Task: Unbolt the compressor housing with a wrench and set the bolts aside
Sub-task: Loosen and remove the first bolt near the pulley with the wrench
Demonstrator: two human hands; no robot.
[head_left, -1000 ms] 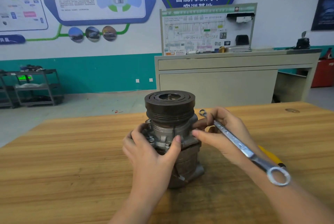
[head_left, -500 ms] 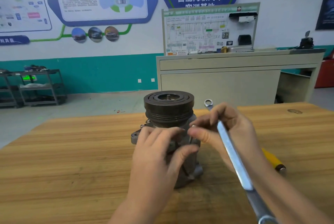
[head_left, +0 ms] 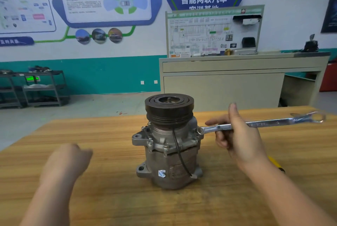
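Left hand (head_left: 67, 160) has let go, blurred; right hand (head_left: 238, 138) now holds wrench (head_left: 264, 122) on bolt (head_left: 199, 131).

Teal-banded wall (head_left: 109, 74), grey cabinet (head_left: 224, 87), metal shelving (head_left: 43, 89).

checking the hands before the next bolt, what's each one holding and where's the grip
Right hand holds the wrench mid-shank. Left hand holds nothing visible.
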